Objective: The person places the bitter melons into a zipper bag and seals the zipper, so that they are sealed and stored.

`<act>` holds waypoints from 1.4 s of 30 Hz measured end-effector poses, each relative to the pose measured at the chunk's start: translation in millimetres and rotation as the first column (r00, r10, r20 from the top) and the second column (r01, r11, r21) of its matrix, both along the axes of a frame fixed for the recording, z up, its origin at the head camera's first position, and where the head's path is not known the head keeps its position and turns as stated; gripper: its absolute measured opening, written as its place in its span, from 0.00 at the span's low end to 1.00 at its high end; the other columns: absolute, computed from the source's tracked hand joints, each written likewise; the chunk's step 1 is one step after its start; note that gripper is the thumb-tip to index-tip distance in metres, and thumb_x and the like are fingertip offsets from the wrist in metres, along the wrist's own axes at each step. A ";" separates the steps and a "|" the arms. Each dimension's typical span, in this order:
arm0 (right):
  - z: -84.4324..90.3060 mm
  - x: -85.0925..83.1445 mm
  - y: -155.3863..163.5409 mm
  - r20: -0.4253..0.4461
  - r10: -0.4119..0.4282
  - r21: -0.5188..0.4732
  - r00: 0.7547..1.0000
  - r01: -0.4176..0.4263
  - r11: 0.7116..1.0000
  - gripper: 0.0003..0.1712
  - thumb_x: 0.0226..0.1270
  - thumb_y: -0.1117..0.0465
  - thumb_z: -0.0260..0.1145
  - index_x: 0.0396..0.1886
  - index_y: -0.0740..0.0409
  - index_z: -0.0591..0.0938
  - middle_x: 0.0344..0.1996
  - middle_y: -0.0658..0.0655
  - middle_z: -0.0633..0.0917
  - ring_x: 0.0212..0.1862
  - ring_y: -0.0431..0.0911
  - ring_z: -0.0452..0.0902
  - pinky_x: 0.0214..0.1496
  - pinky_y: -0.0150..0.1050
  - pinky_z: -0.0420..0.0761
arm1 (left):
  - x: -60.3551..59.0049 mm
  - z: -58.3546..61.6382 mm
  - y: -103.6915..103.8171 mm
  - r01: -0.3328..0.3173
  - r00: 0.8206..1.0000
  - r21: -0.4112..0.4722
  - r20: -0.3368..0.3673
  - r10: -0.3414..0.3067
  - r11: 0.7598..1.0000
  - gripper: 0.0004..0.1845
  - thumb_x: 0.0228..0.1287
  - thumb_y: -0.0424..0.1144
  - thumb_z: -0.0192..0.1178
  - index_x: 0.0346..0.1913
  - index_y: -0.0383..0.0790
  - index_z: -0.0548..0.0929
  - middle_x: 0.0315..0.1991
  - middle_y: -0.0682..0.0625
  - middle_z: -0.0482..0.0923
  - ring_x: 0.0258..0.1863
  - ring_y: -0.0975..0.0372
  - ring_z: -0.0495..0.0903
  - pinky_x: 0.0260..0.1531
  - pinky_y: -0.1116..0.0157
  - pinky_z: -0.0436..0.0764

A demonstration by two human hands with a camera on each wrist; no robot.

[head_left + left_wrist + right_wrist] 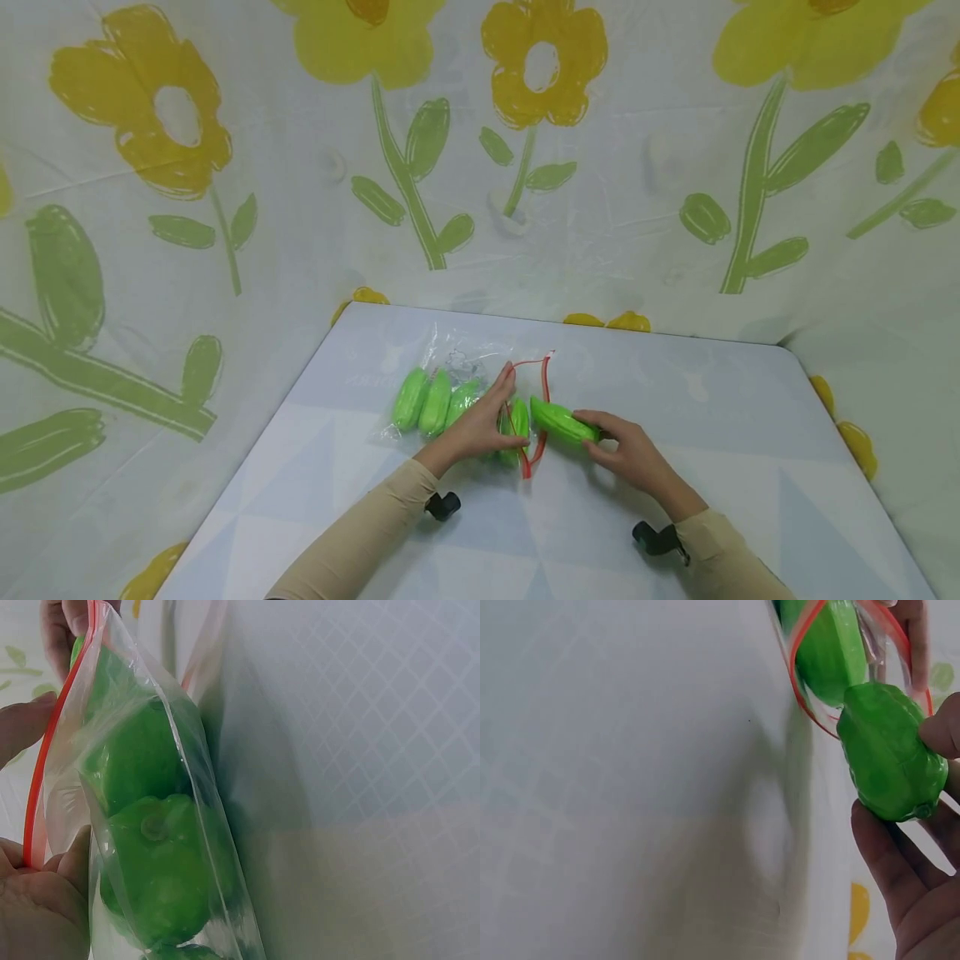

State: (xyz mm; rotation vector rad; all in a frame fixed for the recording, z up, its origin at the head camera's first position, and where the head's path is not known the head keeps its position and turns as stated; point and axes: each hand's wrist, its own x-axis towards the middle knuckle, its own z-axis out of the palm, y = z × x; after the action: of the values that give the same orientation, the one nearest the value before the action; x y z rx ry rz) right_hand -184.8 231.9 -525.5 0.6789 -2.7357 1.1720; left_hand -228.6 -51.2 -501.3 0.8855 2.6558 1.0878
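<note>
In the head view, a pale table [675,517] is seen from above, backed by a cloth printed with yellow flowers [540,62]. A clear zip bag [457,392] with a red seal strip lies on the table, and several green toy vegetables are packed inside it. The bag's mouth is held up by the left hand [480,421], fingers pinched on the red strip. A green toy pepper [562,422] is gripped by the right hand [630,454], its tip placed right at the bag's opening.

In the left wrist view, the red strip of the zip bag [172,750] is pinched between fingers of the left hand [37,900], and green pieces are seen through the plastic.

In the right wrist view, the green toy pepper [889,754] is clasped by the right hand [919,877] between thumb and fingers, just at the red-rimmed mouth of the zip bag [810,705].
</note>
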 end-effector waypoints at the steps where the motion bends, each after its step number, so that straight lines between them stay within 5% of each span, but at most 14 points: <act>1: 0.3 -1.0 -0.6 -0.001 -0.005 -0.002 1.000 0.005 1.000 0.26 0.59 0.61 0.67 0.58 0.42 0.76 0.56 0.46 0.78 0.52 0.41 0.75 0.46 0.39 0.81 | 0.0 -0.4 0.0 -0.002 1.000 -0.003 0.000 0.002 1.000 0.62 0.47 0.51 0.71 0.73 0.52 0.34 0.73 0.61 0.26 0.72 0.61 0.42 0.66 0.56 0.58; 20: 7.3 -24.6 -30.3 -0.008 -0.124 -0.012 0.992 0.124 0.992 0.23 0.59 0.56 0.67 0.55 0.49 0.78 0.51 0.50 0.81 0.45 0.42 0.77 0.45 0.41 0.81 | 0.3 -1.4 -0.1 0.008 1.000 -0.005 -0.004 -0.008 1.000 0.61 0.48 0.51 0.71 0.74 0.46 0.37 0.73 0.61 0.26 0.72 0.61 0.40 0.66 0.55 0.57; 28: 6.9 -32.4 -41.2 0.013 -0.173 -0.003 0.985 0.174 0.985 0.21 0.61 0.50 0.65 0.54 0.45 0.78 0.44 0.48 0.83 0.36 0.40 0.77 0.38 0.37 0.79 | 1.0 -1.2 -0.6 0.018 1.000 -0.006 0.002 -0.018 1.000 0.61 0.48 0.51 0.71 0.73 0.54 0.34 0.73 0.63 0.25 0.72 0.62 0.38 0.66 0.56 0.57; 42: -0.5 -43.9 -55.4 -0.030 -0.215 -0.072 0.976 0.212 0.975 0.21 0.60 0.47 0.65 0.52 0.45 0.80 0.46 0.48 0.78 0.36 0.39 0.76 0.39 0.37 0.80 | 0.0 -2.9 -1.4 0.007 1.000 -0.002 -0.014 -0.007 1.000 0.61 0.48 0.51 0.71 0.73 0.55 0.34 0.74 0.60 0.26 0.72 0.62 0.39 0.66 0.55 0.58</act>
State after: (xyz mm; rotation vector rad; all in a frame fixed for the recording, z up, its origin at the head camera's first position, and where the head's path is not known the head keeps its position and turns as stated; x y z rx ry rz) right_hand -228.7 176.5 -526.0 0.3826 -2.6436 1.1838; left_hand -228.6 -52.6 -504.2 0.9051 2.6623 1.0813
